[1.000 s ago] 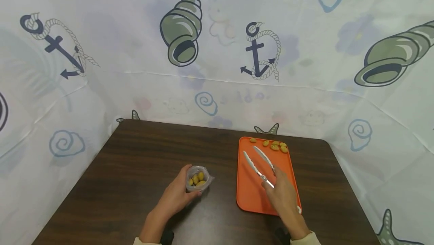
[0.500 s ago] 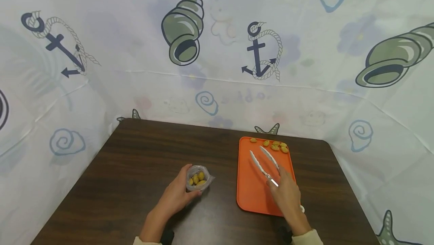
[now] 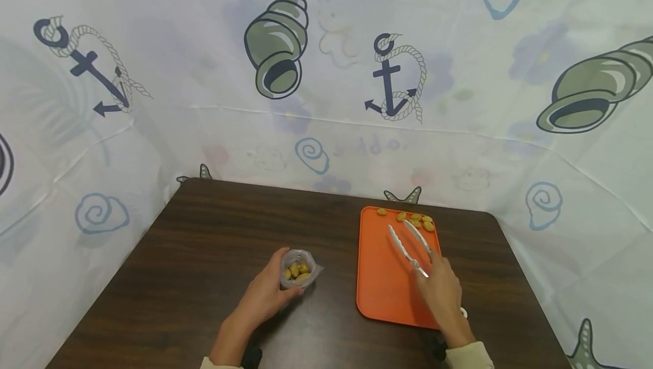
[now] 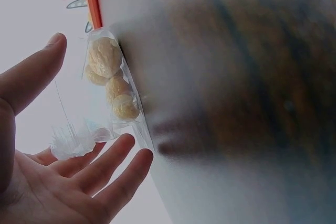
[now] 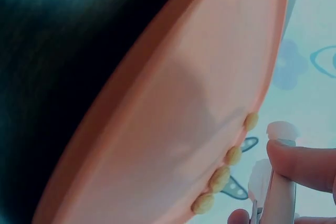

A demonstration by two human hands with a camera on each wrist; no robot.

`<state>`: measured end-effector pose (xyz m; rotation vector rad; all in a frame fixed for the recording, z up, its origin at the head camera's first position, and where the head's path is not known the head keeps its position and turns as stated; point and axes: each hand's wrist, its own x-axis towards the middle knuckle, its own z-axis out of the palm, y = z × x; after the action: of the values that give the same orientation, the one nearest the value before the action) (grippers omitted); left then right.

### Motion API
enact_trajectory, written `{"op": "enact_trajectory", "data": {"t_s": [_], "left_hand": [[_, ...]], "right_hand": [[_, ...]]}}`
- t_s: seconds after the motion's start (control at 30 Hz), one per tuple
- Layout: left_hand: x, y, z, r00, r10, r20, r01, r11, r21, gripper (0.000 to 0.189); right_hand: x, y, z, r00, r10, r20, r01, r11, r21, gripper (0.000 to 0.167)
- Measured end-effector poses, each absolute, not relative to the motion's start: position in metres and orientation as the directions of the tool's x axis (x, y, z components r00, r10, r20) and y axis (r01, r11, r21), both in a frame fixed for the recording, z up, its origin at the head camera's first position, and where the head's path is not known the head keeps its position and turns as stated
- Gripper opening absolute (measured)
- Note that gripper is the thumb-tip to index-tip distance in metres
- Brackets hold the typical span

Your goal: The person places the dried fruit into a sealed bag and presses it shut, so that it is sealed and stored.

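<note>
My left hand [image 3: 265, 289] holds a small clear plastic bag [image 3: 309, 280] on the table, thumb at one side and fingers at the other. Inside lie several wrinkled, yellow-brown oval pieces [image 4: 105, 57]. My right hand [image 3: 439, 289] grips metal tongs [image 3: 403, 247] with white tips; their arms stand apart with nothing between them. The tongs reach over an orange tray [image 3: 380, 289], tips just short of several similar oval pieces [image 3: 427, 225] along its far edge. In the right wrist view, the thumb presses on one arm of the tongs [image 5: 281, 198].
A dark wood-grain table [image 3: 219, 233] lies under everything. Behind and beside it hangs a pale cloth [image 3: 336, 85] printed with shells and anchors. One oval piece [image 3: 381, 211] lies apart at the tray's far left corner.
My right hand has moved to the right with the tongs, their tips now nearer the cluster of pieces at the tray's far right. The left hand and bag have stayed in place.
</note>
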<state>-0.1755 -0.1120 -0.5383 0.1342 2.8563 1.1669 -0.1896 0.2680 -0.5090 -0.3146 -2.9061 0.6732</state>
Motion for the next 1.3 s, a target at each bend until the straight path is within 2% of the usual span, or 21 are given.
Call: {"op": "enact_trajectory", "data": {"t_s": [0.53,1.3], "left_hand": [[-0.173,-0.112,-0.537,-0.995,0.1,-0.017,0.059,0.707,0.704,0.099],[-0.173,-0.113,-0.535,-0.995,0.096,-0.028,0.049,0.712,0.701,0.101]], "right_hand": [[-0.203,0.287,-0.51,-0.965,0.255,0.058,0.206,0.877,-0.435,0.068],[-0.218,0.301,-0.52,-0.96,0.272,0.067,0.219,0.877,-0.428,0.06]]}}
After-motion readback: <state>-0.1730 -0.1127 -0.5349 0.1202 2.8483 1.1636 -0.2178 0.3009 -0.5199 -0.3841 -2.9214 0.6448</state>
